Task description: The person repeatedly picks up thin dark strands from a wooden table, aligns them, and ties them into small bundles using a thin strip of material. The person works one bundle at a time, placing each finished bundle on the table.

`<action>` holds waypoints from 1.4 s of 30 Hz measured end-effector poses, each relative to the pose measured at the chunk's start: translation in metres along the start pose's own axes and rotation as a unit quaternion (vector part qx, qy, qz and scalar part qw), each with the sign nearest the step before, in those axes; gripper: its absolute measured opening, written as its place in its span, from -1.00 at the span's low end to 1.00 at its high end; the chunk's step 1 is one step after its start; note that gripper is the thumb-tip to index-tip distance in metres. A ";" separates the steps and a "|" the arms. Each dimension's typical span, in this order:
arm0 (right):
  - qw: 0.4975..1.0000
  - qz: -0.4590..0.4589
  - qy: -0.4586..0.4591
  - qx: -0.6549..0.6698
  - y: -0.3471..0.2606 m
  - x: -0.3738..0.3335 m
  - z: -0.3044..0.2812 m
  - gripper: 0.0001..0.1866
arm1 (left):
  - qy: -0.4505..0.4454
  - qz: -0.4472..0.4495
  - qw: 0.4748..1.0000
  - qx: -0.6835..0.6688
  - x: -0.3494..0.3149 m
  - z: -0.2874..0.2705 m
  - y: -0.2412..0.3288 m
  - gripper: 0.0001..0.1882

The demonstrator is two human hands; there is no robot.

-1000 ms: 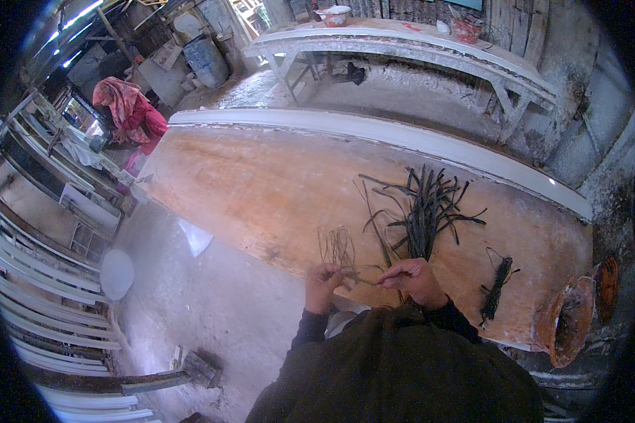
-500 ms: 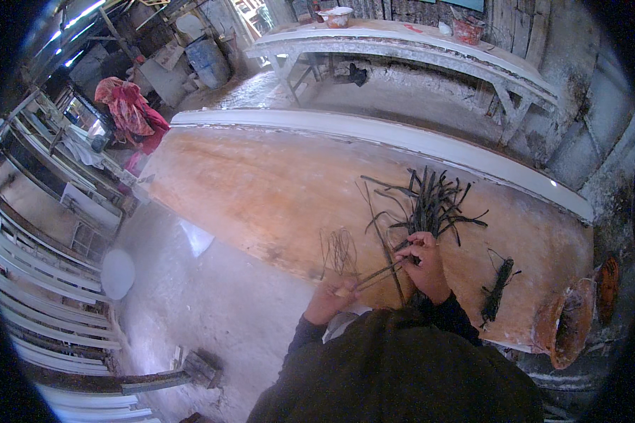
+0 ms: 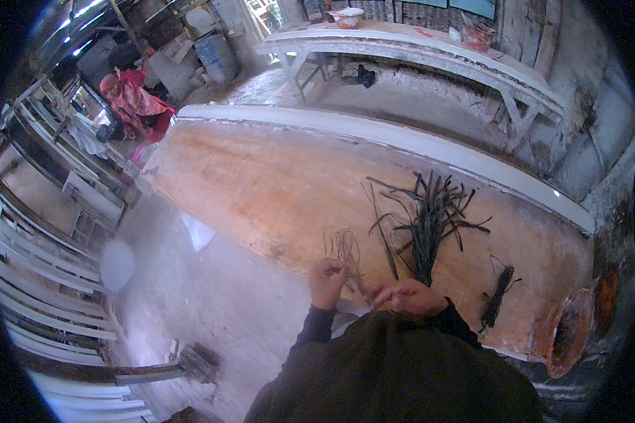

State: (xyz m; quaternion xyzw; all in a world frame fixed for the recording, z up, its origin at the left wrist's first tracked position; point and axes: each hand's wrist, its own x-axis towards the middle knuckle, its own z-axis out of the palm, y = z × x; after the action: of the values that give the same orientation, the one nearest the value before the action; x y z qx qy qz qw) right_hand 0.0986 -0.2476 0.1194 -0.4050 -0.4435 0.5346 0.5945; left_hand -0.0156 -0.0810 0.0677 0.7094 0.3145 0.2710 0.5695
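Close to my body at the table's near edge, my left hand (image 3: 328, 283) is closed in a pinch. My right hand (image 3: 410, 297) is beside it, fingers bent and pressed together. A short dark piece shows in the gap between them; what each hand grips is too small to make out. Just beyond my right hand lies a spread bundle of dark, flat strips (image 3: 427, 225), with a few loose strips (image 3: 384, 236) at its left. A loose tangle of thin wire or cord (image 3: 342, 245) lies beyond my left hand.
The long brown tabletop (image 3: 261, 176) has a white raised edge (image 3: 374, 134) along its far side. A tied dark bundle (image 3: 499, 296) and a clay-coloured pot (image 3: 563, 331) are at the right. A bench (image 3: 416, 46) stands behind; a person in red (image 3: 137, 106) is at far left.
Both hands have drawn down and closer together, and the strip stretched between them no longer shows clearly. My right hand has left the bundle's near end. The person in red has shifted posture.
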 end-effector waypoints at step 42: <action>0.994 -0.061 0.024 -0.085 0.009 -0.008 -0.016 -0.81 | -0.046 -0.090 0.989 -0.104 -0.005 0.007 0.020 -0.93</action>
State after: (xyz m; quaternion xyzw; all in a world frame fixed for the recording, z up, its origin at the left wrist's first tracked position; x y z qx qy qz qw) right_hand 0.1116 -0.2551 0.1059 -0.4392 -0.4965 0.4480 0.5999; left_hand -0.0104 -0.0924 0.0854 0.6265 0.3208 0.2174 0.6763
